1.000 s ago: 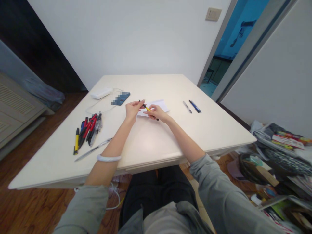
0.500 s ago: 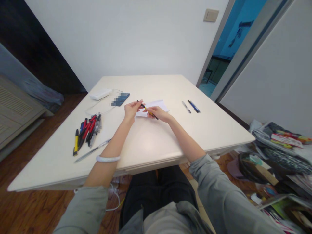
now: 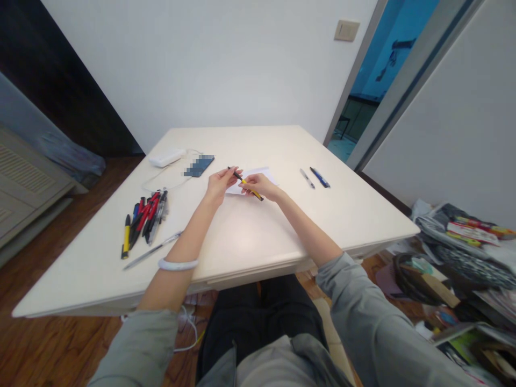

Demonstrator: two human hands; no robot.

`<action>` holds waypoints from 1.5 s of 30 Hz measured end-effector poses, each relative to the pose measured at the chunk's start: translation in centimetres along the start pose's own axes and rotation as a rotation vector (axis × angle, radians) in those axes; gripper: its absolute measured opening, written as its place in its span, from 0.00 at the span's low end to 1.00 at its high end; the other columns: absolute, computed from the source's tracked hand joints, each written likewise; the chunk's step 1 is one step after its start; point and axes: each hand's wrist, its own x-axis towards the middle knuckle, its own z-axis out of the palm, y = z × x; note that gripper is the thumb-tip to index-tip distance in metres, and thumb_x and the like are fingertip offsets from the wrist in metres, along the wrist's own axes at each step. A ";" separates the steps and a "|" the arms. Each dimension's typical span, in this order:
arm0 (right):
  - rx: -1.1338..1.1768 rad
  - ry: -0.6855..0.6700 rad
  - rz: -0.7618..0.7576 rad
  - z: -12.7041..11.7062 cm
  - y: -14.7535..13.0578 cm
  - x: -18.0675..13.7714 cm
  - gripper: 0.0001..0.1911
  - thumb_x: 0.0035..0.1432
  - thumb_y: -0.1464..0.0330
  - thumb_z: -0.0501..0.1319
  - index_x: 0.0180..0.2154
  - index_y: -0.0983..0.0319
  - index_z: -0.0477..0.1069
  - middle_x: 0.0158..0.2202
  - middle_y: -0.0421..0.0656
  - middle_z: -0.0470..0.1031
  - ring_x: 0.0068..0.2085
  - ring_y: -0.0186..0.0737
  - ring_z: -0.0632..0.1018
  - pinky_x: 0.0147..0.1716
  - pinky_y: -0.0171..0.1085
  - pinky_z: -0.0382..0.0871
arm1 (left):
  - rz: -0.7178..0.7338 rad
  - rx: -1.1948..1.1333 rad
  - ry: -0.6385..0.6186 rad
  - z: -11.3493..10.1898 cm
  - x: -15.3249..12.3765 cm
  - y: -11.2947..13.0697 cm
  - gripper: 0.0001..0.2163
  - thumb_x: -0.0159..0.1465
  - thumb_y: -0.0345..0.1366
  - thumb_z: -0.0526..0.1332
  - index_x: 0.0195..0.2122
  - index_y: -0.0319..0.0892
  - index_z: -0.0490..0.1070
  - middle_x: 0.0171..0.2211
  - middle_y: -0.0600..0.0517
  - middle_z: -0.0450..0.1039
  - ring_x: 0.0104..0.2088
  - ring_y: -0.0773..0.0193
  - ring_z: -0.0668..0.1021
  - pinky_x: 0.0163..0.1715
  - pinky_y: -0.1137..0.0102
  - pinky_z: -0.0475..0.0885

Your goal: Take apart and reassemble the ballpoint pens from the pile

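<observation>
Between both hands is a yellow and black pen (image 3: pixel 255 194), slanting down to the right above the table. My left hand (image 3: pixel 218 184) pinches its black upper end, and my right hand (image 3: pixel 262 186) grips the yellow barrel. Under the hands lies a sheet of white paper (image 3: pixel 266 173), partly covered by them. To the left is a pile of red, black, blue and clear pens (image 3: pixel 149 215). Beside the pile rest another yellow and black pen (image 3: pixel 126 236) and a clear pen (image 3: pixel 151 251), whose far end meets my left forearm in view.
A white box with a cable (image 3: pixel 166 157) and a dark blue flat object (image 3: pixel 201 165), partly pixelated, lie at the back left. On the right side are a clear pen (image 3: pixel 307 178) and a blue pen (image 3: pixel 320 177). The white table (image 3: pixel 250 242) stands against the wall.
The pen has turned slightly in my hands, so more of its yellow barrel shows past my right fingers. Both hands stay nearly in place; the view has shifted a little.
</observation>
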 end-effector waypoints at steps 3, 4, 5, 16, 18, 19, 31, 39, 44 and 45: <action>-0.008 0.019 0.005 -0.4 0.3 -0.2 0.12 0.56 0.70 0.72 0.30 0.65 0.70 0.24 0.39 0.77 0.20 0.27 0.71 0.21 0.26 0.64 | -0.016 -0.020 0.041 0.0 0.0 0.1 0.15 0.58 0.45 0.72 0.39 0.39 0.79 0.48 0.41 0.82 0.49 0.57 0.82 0.48 0.68 0.73; -0.017 0.021 -0.008 -0.5 0.3 -0.3 0.12 0.56 0.69 0.72 0.30 0.64 0.69 0.23 0.37 0.76 0.19 0.26 0.70 0.20 0.26 0.62 | -0.022 -0.022 0.047 0.0 0.0 0.2 0.15 0.58 0.45 0.72 0.39 0.39 0.79 0.48 0.41 0.82 0.49 0.57 0.82 0.48 0.68 0.73; -0.024 0.018 -0.024 -0.6 0.4 -0.4 0.11 0.58 0.69 0.71 0.31 0.64 0.70 0.21 0.36 0.74 0.18 0.25 0.68 0.19 0.25 0.60 | -0.029 -0.023 0.047 0.0 0.0 0.2 0.15 0.59 0.45 0.72 0.39 0.39 0.79 0.48 0.41 0.82 0.49 0.57 0.82 0.49 0.68 0.73; -0.057 0.048 0.039 -1.1 0.7 -0.8 0.08 0.68 0.72 0.60 0.34 0.65 0.73 0.20 0.33 0.68 0.16 0.23 0.62 0.14 0.26 0.51 | -0.054 -0.070 -0.040 0.0 0.1 0.3 0.08 0.69 0.36 0.63 0.45 0.38 0.77 0.51 0.40 0.80 0.50 0.59 0.82 0.56 0.64 0.71; -0.056 0.056 0.061 -1.3 0.7 -0.9 0.08 0.67 0.73 0.60 0.33 0.65 0.73 0.21 0.35 0.71 0.17 0.24 0.65 0.15 0.26 0.54 | -0.055 -0.088 -0.030 0.0 0.3 0.2 0.08 0.69 0.35 0.63 0.44 0.38 0.77 0.51 0.40 0.80 0.50 0.59 0.82 0.56 0.65 0.71; -0.055 0.060 0.069 -1.4 0.7 -1.0 0.08 0.66 0.74 0.60 0.32 0.65 0.72 0.22 0.35 0.72 0.18 0.24 0.66 0.15 0.26 0.55 | -0.057 -0.094 -0.024 0.0 0.4 0.2 0.08 0.69 0.35 0.63 0.44 0.38 0.77 0.51 0.40 0.80 0.50 0.59 0.82 0.56 0.65 0.71; -0.046 0.140 0.100 -3.9 0.4 -2.2 0.08 0.65 0.74 0.63 0.30 0.65 0.72 0.22 0.37 0.74 0.18 0.25 0.68 0.15 0.26 0.57 | -0.119 -0.046 0.051 2.0 1.2 0.3 0.07 0.65 0.37 0.67 0.39 0.38 0.75 0.48 0.39 0.81 0.49 0.58 0.83 0.51 0.66 0.74; 0.025 0.322 0.146 -6.5 0.5 -2.9 0.10 0.65 0.73 0.63 0.29 0.64 0.71 0.21 0.37 0.73 0.17 0.26 0.68 0.17 0.27 0.61 | -0.162 0.167 -0.025 5.9 2.3 -1.4 0.13 0.55 0.40 0.75 0.31 0.39 0.74 0.38 0.38 0.83 0.43 0.53 0.84 0.44 0.63 0.74; 0.044 0.443 0.161 -8.3 1.2 -3.0 0.10 0.66 0.73 0.61 0.30 0.65 0.71 0.20 0.36 0.72 0.16 0.25 0.67 0.16 0.27 0.58 | -0.095 0.360 -0.048 8.8 3.4 -2.5 0.10 0.52 0.38 0.74 0.25 0.40 0.75 0.30 0.44 0.81 0.39 0.52 0.82 0.39 0.64 0.70; 0.047 0.464 0.160 -8.5 1.4 -3.0 0.09 0.66 0.73 0.61 0.30 0.65 0.71 0.20 0.36 0.72 0.16 0.24 0.67 0.15 0.27 0.58 | -0.089 0.392 -0.060 9.3 3.6 -2.8 0.10 0.53 0.38 0.73 0.24 0.41 0.74 0.28 0.45 0.80 0.38 0.53 0.81 0.39 0.64 0.70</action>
